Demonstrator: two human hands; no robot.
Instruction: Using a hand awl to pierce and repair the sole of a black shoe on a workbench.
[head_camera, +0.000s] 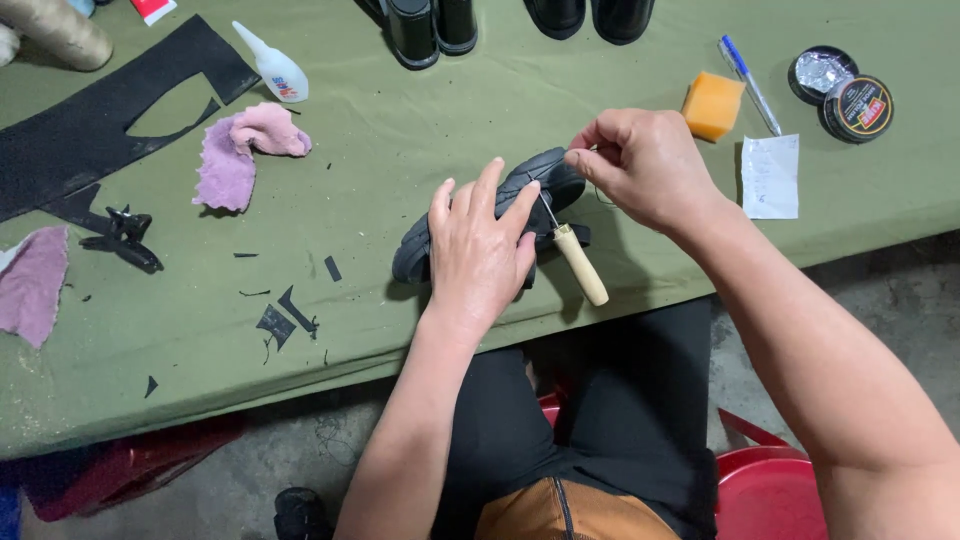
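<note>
— Where is the shoe (545, 180) right now?

— Centre of the frame, on the green cloth (400, 130), close to the table's near edge. It lies on its side, its long axis running from lower left up to the upper right.

— And your hands?

— My left hand (480, 255) lies flat over the lower-left half, fingers spread and pressing the shoe down. My right hand (645, 165) is at the upper-right end, fingers pinched together on something thin; it looks like thread, but it is too fine for me to be sure.

— What about the awl (578, 258)?

— Neither hand grips it. Its metal tip sits at the shoe just beside my left fingertips, and the pale wooden handle slants down to the lower right, between my two hands. My left hand is the nearer one; the handle is just beside its knuckles.

— So the shoe lies which way from you?

— Under the left hand, and just left of and touching the right, which works at its far end.

— Anything else around?

— A glue bottle (272, 65) and a pink rag (245, 150) at upper left, black scraps (285, 315) at lower left, a yellow sponge (712, 105), a pen (750, 72) and an open polish tin (857, 107) at upper right, all well apart from my hands.
</note>
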